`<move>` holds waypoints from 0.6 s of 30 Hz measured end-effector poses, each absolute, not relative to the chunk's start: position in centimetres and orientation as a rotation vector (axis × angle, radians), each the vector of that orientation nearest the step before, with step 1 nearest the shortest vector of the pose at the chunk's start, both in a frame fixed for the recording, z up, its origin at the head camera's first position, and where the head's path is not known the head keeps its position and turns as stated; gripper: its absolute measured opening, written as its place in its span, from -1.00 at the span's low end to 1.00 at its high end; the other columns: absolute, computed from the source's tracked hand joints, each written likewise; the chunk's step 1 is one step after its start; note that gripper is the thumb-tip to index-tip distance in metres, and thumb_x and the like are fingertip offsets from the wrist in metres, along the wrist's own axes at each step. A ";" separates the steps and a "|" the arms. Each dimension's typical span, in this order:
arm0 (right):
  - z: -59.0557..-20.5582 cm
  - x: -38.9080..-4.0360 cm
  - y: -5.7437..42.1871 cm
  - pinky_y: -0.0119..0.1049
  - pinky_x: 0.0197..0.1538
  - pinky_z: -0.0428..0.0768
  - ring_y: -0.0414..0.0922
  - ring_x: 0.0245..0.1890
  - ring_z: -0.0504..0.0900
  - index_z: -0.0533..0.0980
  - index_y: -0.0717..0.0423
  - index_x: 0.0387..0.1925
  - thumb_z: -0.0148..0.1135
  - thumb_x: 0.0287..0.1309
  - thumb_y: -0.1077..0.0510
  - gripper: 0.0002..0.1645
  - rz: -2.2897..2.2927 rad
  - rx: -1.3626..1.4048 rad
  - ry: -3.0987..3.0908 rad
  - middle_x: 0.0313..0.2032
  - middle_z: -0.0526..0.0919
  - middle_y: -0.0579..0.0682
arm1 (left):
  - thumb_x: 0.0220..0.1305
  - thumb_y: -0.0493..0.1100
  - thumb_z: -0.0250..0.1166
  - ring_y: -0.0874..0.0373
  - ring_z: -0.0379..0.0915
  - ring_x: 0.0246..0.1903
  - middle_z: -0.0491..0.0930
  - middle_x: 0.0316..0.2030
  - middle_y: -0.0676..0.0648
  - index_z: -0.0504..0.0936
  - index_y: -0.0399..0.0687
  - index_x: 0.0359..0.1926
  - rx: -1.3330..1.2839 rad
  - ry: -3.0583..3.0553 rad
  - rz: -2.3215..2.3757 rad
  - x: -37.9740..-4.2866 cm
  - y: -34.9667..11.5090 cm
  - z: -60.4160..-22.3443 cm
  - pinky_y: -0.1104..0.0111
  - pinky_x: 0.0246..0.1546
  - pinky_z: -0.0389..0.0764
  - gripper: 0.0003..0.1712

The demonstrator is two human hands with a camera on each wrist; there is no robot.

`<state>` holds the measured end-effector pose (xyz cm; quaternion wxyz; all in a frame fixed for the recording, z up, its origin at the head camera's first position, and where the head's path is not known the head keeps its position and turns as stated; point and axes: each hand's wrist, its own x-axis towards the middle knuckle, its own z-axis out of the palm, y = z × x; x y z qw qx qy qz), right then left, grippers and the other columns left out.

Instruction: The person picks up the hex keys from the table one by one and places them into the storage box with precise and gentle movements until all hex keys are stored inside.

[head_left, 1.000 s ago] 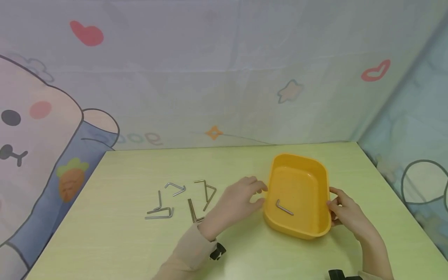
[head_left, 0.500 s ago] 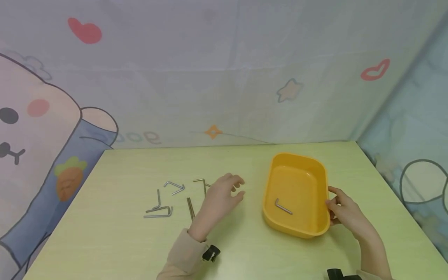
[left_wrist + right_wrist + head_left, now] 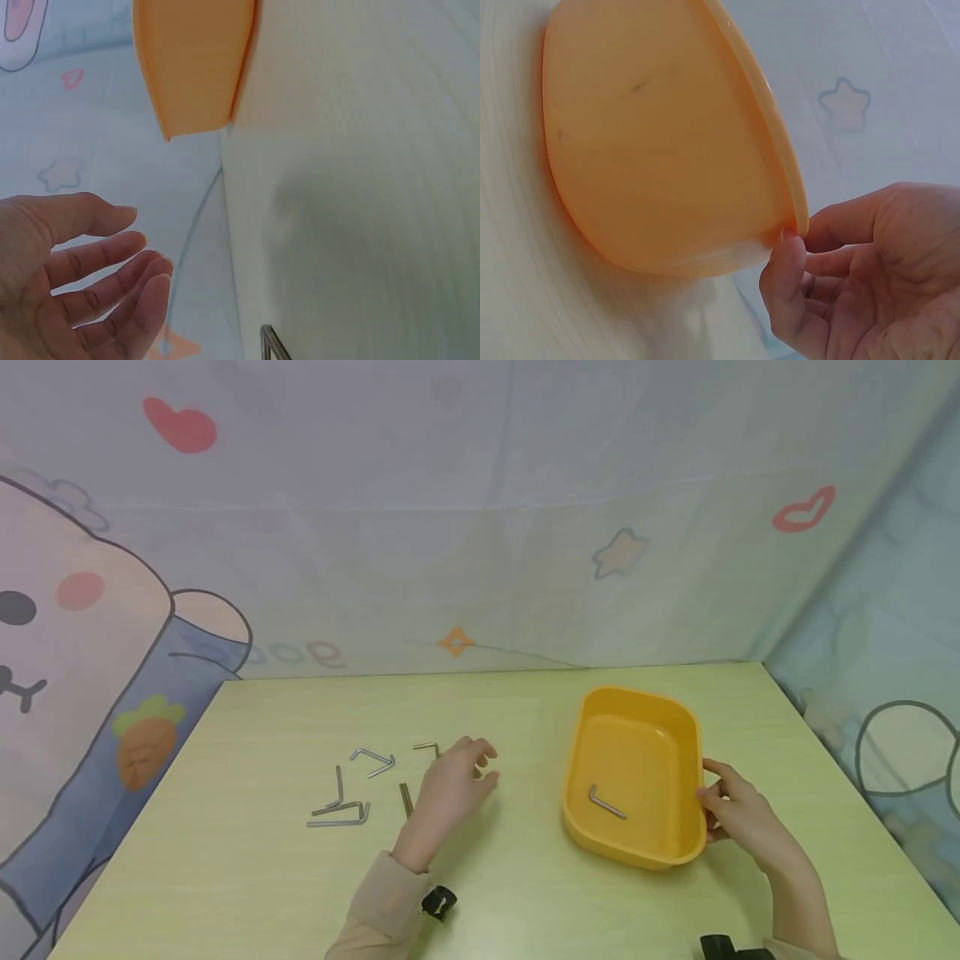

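A yellow plastic tray (image 3: 652,752) stands on the right half of the table. One silver hex key (image 3: 608,803) lies in it. My right hand (image 3: 750,814) pinches the tray's right rim between thumb and fingers; the right wrist view shows this grip on the tray wall (image 3: 667,165) closely. My left hand (image 3: 453,785) hovers above the table left of the tray, fingers loosely bent, holding nothing. Beneath and beside it lie bronze hex keys (image 3: 406,799), partly hidden by the hand and forearm. In the left wrist view, the left hand (image 3: 90,277) has bare fingertips.
Farther left lie several silver and dark hex keys (image 3: 339,823), some overlapping. The pale wooden table (image 3: 247,877) ends at a printed cloth backdrop (image 3: 525,568). Wrist camera mounts (image 3: 439,902) sit on both arms.
My left hand has moved left, away from the tray and over the bronze hex keys. My right hand keeps its hold on the tray rim, and the hex key inside has stayed put.
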<state>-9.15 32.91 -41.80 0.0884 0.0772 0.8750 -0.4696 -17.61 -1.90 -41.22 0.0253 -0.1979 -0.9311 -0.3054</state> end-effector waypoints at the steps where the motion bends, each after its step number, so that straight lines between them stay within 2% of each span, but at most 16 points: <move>1: -41.8 -9.1 32.9 -0.33 -0.37 0.65 -0.17 -0.45 0.50 -0.13 0.42 0.42 -0.18 0.44 0.17 -0.30 -1.398 0.230 2.603 -0.27 0.39 0.15 | 0.17 -0.20 0.30 -0.01 0.64 -0.27 0.61 -0.26 -0.14 0.61 -0.14 -0.09 -0.600 -2.880 -0.939 -17.7 -2.0 -41.4 0.29 -0.35 0.59 -0.74; 12: -41.6 -9.1 32.8 -0.34 -0.37 0.65 -0.17 -0.44 0.51 -0.13 0.43 0.42 -0.18 0.45 0.17 -0.30 -1.391 0.231 2.611 -0.25 0.38 0.16 | 0.12 -0.25 0.33 0.10 0.59 -0.40 0.61 -0.33 -0.12 0.63 -0.16 -0.15 -0.502 -2.863 -0.894 -18.7 -2.9 -42.3 0.40 -0.49 0.52 -0.76; 18: -41.8 -9.1 32.8 -0.33 -0.37 0.65 -0.17 -0.44 0.52 -0.12 0.42 0.42 -0.18 0.45 0.16 -0.31 -1.391 0.229 2.611 -0.25 0.38 0.16 | 0.09 -0.28 0.30 0.12 0.47 -0.50 0.59 -0.35 -0.13 0.63 -0.19 -0.15 -0.452 -2.922 -0.824 -18.9 -3.4 -42.4 0.40 -0.59 0.41 -0.75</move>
